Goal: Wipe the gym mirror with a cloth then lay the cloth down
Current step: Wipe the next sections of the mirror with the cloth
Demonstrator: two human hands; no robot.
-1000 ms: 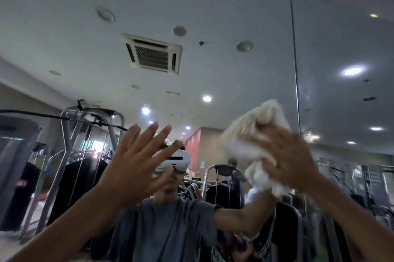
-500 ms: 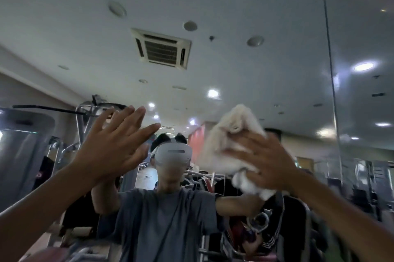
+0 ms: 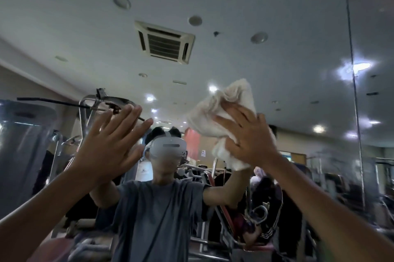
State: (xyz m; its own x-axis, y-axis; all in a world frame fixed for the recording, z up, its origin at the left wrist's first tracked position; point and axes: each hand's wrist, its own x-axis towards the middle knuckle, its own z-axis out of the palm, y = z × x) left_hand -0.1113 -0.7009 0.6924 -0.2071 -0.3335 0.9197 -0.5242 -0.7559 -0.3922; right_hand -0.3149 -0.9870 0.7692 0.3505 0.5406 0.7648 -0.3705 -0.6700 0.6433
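step: wiping | your right hand (image 3: 251, 142): fingers spread, pressing the cloth (image 3: 221, 112) onto the mirror (image 3: 277, 38), cloth bunched under and above your palm | left hand (image 3: 106, 146): open, fingers straight | tip: overlap strokes, press evenly

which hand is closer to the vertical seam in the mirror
Right. The right hand, pressing the cloth, is left of the seam; the left hand is farther left.

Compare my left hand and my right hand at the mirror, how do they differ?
The left hand is bare; the right hand presses a white cloth against the mirror. The left hand's fingers lie close together; the right hand's are spread. Both are raised, palms toward the glass.
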